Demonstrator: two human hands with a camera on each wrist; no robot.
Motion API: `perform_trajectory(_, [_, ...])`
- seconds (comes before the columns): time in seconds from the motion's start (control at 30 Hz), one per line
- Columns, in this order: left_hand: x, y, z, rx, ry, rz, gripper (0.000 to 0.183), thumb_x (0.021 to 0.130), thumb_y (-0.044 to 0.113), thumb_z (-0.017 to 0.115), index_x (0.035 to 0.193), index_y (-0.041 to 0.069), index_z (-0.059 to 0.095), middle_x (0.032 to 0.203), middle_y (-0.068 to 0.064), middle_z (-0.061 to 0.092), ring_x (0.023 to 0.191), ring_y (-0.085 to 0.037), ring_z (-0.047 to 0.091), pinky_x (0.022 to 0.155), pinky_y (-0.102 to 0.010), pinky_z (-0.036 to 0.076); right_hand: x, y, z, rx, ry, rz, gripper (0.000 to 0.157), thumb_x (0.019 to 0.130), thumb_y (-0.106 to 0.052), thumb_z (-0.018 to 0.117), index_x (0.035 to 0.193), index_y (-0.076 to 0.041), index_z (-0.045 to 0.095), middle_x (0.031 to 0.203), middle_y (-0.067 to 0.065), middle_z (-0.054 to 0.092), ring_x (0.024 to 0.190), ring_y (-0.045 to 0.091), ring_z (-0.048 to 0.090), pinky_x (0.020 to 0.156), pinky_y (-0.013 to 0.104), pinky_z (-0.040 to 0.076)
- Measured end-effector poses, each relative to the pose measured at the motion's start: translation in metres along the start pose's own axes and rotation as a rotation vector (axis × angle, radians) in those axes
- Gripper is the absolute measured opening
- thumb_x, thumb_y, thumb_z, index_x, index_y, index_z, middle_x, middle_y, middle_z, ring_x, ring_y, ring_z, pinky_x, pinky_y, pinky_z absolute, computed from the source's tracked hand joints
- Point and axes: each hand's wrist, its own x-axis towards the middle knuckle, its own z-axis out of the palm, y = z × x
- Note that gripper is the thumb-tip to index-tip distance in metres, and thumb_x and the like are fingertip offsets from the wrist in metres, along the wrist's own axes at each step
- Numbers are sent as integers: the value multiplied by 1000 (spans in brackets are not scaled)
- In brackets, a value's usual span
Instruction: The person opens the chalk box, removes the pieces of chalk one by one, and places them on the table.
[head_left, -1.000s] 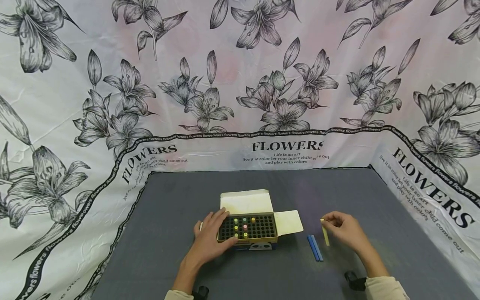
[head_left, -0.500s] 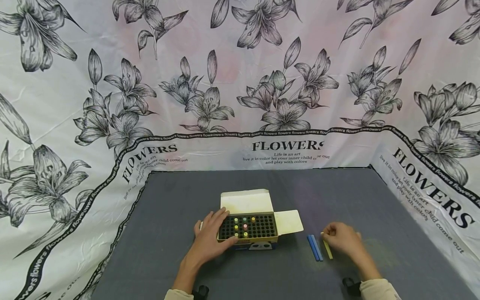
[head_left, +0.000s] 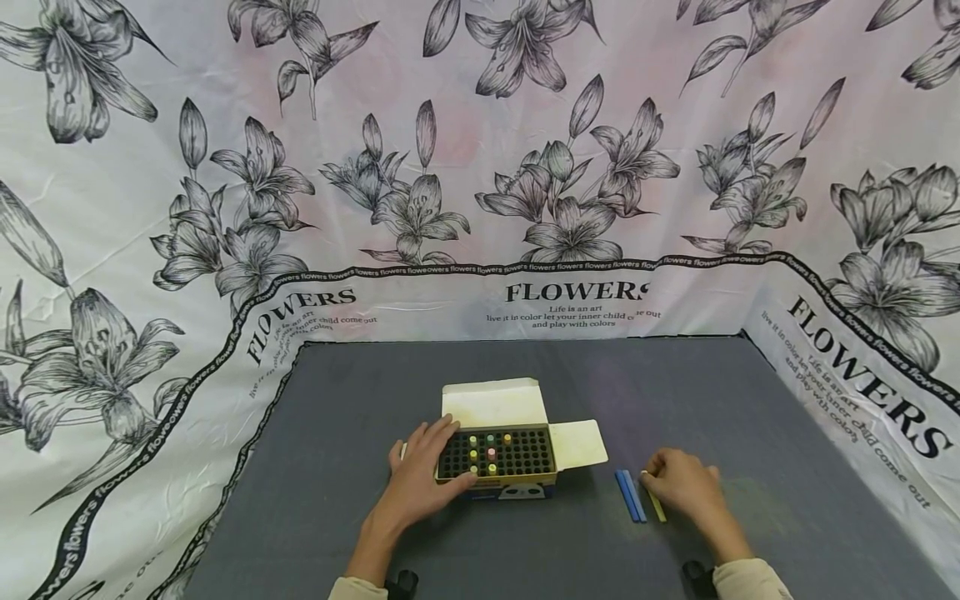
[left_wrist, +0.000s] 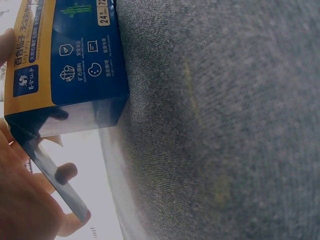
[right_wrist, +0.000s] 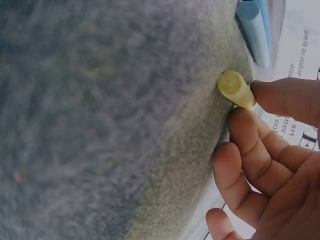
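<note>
An opened cardboard chalk box (head_left: pixel 532 481) stands in the middle of the table, its black holed insert holding several chalk sticks. My left hand (head_left: pixel 420 475) grips the left end, thumb along the front edge and fingers towards the back. In the left wrist view, fingers lie about a side flap (left_wrist: pixel 60 175) of the box. To the right of the box, my right hand (head_left: pixel 684 482) pinches a yellow chalk stick (right_wrist: pixel 234 86) between thumb and fingers, down at the table surface. Two blue chalk sticks (head_left: pixel 630 497) lie side by side just left of it.
Dark grey cloth (head_left: pixel 360 383) covers the table. The box's lid (head_left: pixel 495 402) stands up at the back, and another flap (head_left: pixel 577 443) sticks out on the right. A white flower-printed curtain (head_left: pixel 465 308) surrounds the back and sides.
My right hand has lowered the yellow chalk towards me, bringing it down alongside the blue sticks, still pinched. The left hand and the box have stayed put.
</note>
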Motion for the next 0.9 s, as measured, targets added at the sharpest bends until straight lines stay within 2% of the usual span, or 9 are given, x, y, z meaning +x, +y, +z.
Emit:
perform_trajectory(0.2, [0,1,-1,-8,-4,-1,80,88,53,73,155,20,45,165,-6,37,152,-48,27,111,-79,8,0,-1,-2,-5,-3,0,14,88,-25,70,86,-11,70,82,0,71,73,18,61,80,57,35])
perform_trajectory(0.33, [-1,1,0,-16,-3,0,81,87,53,73,155,19,45,165,-7,37,152,-48,27,111,-79,8,2,-1,-4,2,0,10,19,89,-28,70,92,-9,71,86,1,73,76,20,63,78,54,34])
perform_trajectory(0.43, [-1,1,-1,-21,4,5,81,87,54,73,155,19,45,164,-7,37,151,-48,28,110,-79,8,1,-3,-5,22,41,9,25,91,-30,69,99,-7,71,88,4,75,78,23,65,76,52,33])
perform_trajectory(0.53, [-2,1,-1,-17,12,15,81,87,53,73,155,18,46,164,-8,38,150,-49,29,109,-80,9,-2,-7,-5,74,167,-28,28,94,-30,69,106,-4,70,88,7,75,78,25,66,78,53,32])
perform_trajectory(0.73, [-1,1,0,-3,-4,-1,80,88,54,72,155,20,45,165,-7,37,151,-48,28,110,-79,10,-5,-23,-3,234,545,-191,23,92,-21,73,108,-4,72,77,5,74,71,22,64,83,49,30])
perform_trajectory(0.8, [-1,1,0,-3,-6,-4,80,88,53,72,156,20,45,165,-6,36,151,-48,28,110,-79,10,-4,-29,-4,273,619,-249,23,89,-17,76,107,-4,73,76,5,73,71,24,63,84,48,29])
perform_trajectory(0.9, [-1,1,0,-5,-10,-4,81,88,53,73,156,20,44,165,-6,36,151,-48,28,110,-80,10,-2,-39,-4,316,659,-323,23,87,-13,78,107,-3,74,77,7,73,74,27,62,86,49,29])
